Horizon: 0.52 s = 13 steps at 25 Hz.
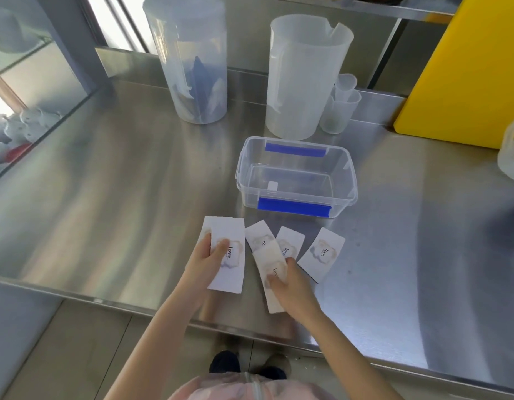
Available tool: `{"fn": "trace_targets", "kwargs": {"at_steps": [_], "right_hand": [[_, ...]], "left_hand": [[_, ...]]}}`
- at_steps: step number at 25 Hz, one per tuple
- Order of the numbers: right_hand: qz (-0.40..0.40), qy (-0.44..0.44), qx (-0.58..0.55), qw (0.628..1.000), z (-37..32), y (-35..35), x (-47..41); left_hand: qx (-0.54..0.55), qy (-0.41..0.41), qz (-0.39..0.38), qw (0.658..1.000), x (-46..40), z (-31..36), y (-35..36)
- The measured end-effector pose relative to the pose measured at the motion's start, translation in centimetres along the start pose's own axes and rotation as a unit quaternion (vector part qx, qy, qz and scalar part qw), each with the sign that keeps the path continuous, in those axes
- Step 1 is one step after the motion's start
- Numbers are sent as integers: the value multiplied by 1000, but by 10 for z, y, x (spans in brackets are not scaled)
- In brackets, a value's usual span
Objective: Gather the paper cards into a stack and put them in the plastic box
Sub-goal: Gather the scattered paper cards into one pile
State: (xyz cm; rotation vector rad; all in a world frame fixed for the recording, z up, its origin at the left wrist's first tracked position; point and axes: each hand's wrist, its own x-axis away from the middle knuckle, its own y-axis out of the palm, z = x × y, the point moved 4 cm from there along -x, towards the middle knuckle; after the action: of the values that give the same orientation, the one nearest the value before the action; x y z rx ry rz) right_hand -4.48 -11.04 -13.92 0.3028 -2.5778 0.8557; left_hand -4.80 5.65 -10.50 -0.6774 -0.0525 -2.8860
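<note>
White paper cards printed with "love." lie near the front of the steel table [111,197]. My left hand [205,262] holds a small stack of cards [228,249], thumb on top. To its right, my right hand [287,281] grips one card [271,267] that overlaps two others lying flat [260,236] [290,241]. A further card [322,254] lies alone at the far right, untouched. Just behind the cards stands the clear plastic box [296,174] with blue clips, open and holding no cards.
Two tall translucent pitchers [192,59] [304,76] stand at the back of the table, with small nested cups [340,108] beside the right one. A yellow board [463,67] leans at the back right. A white container edge [512,151] shows at far right.
</note>
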Motion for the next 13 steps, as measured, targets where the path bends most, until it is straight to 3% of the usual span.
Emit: {"fn": "trace_targets", "kwargs": {"at_steps": [4,9,13], "right_hand": [[13,11,-169,986,-19,-21,-4],[2,-50,-109,993,-50,-3,-4],[-18,-56,-137,989,-55,12,-3]], "left_hand": [[-24,7,11,1000,-1,-2,4],[-25,-2,-2,1000,1,-2,22],[-7,-19,1,1000,2,-6,22]]}}
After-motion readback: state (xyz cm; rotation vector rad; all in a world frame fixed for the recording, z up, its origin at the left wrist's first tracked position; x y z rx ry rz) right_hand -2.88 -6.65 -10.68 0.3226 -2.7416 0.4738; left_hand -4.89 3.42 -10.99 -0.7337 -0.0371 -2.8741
